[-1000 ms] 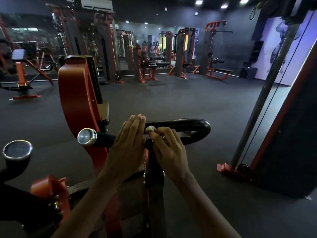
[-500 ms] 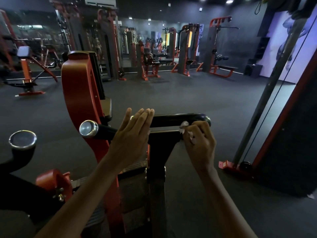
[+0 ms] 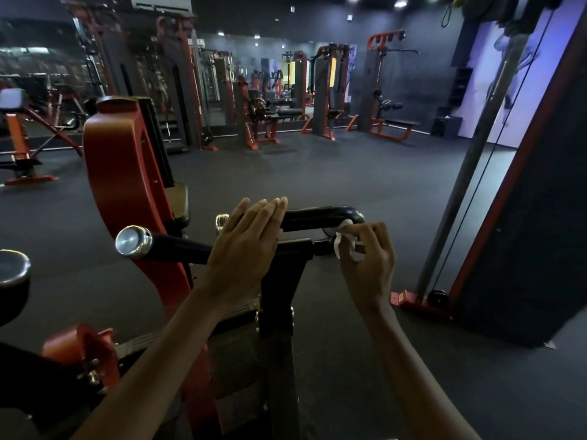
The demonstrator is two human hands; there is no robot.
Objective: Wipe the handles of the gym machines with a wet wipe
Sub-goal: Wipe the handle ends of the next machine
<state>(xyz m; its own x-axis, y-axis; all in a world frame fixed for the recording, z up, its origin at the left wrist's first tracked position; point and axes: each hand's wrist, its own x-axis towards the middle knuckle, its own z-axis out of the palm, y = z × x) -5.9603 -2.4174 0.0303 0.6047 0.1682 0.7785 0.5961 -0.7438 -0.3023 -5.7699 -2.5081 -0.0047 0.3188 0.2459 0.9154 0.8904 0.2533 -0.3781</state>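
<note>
the person stands at a gym machine with an orange frame [image 3: 124, 173] and both arms are stretched forward over its black handle [image 3: 320, 217]. the two hands are apart, one on each side of the black centre post [image 3: 279, 281].

the left hand [image 3: 244, 242] lies flat on the handle, fingers straight and close together, pointing to about 1 o'clock. it rests on the bar and does not curl around it. to its 9 o'clock the straight part of the handle goes out and ends in a shiny metal cap [image 3: 131, 242].

the right hand [image 3: 368, 258] pinches a white wet wipe [image 3: 344, 241] between the fingertips and the thumb, and the wipe is pressed against the curved end of the handle, at about 3 o'clock from the left hand (the wipe is crumpled, so i cannot tell how much of the bar it covers).

at 9 o'clock, low at the edge of the view, there is a second round metal cap [image 3: 14, 268] on a dark arm. at 3 o'clock stands a tall dark weight tower [image 3: 540, 217] with a grey pole [image 3: 470, 173] and a thin cable beside it. the floor [image 3: 317, 173] is dark rubber. far at 12 o'clock, more orange and black machines [image 3: 320, 100] stand along a mirror wall.
</note>
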